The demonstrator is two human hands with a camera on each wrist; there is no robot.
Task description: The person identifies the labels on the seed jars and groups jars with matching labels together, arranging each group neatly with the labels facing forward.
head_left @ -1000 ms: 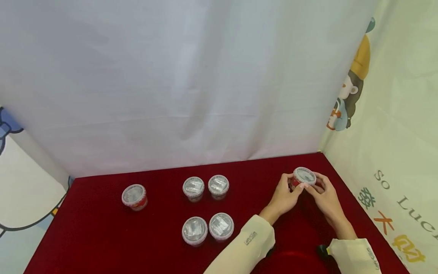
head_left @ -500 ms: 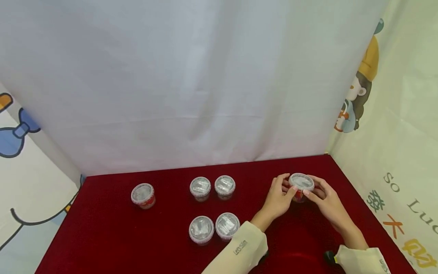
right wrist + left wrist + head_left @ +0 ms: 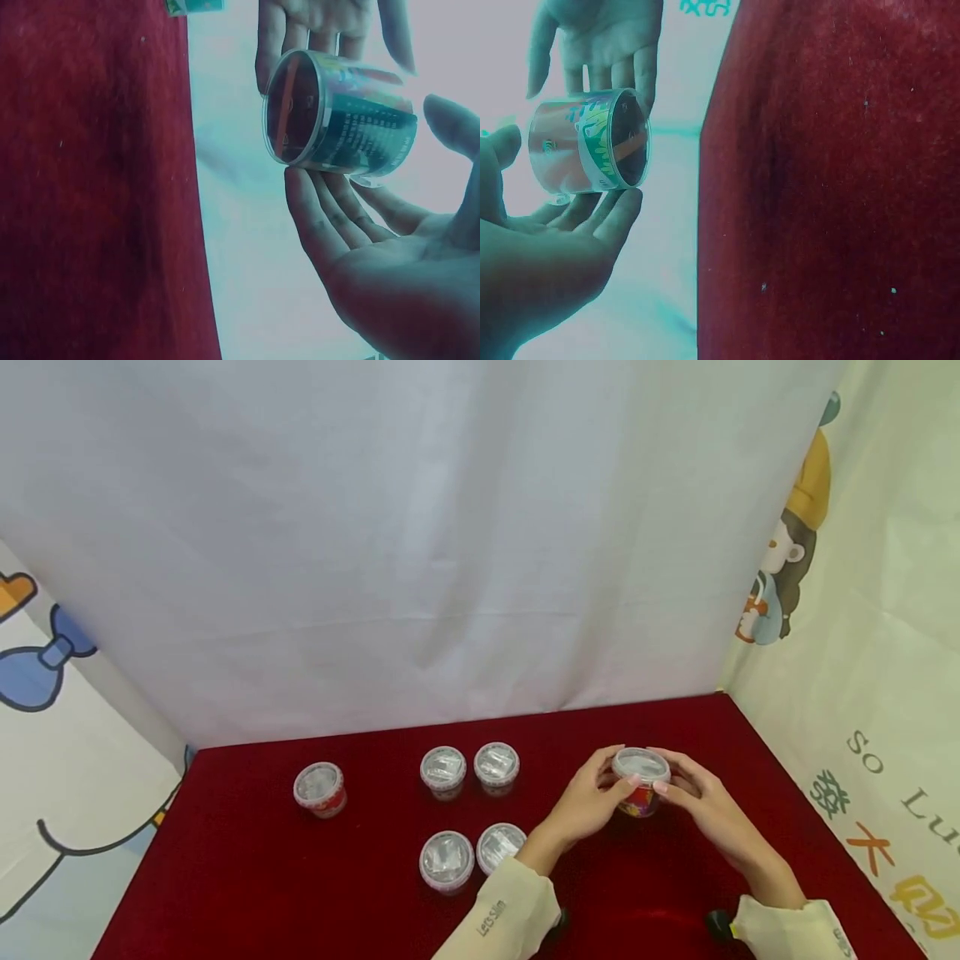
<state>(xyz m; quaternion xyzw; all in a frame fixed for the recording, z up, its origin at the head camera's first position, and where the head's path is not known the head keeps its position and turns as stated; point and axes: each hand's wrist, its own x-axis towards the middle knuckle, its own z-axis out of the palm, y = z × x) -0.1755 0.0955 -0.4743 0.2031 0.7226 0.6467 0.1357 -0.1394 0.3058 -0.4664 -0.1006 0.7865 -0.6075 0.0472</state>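
Observation:
Both hands hold one lidded clear plastic tub with a colourful printed band, at the right part of the table. My left hand grips its left side and my right hand its right side, both thumbs on the near side just under the lid's rim. In the left wrist view the tub lies across the fingers of the left hand, and its see-through bottom shows. Printed small text faces the camera on the tub in the right wrist view, above the right hand's fingers.
Left of the hands, several similar lidded tubs stand in two rows, among them a back one and a front one. Another tub stands alone farther left. White cloth hangs behind the red table; a printed cloth borders its right.
Both hands have brought the held tub left and lower, and its printed side now shows more. The head view has turned slightly left; the standing tubs keep their arrangement.

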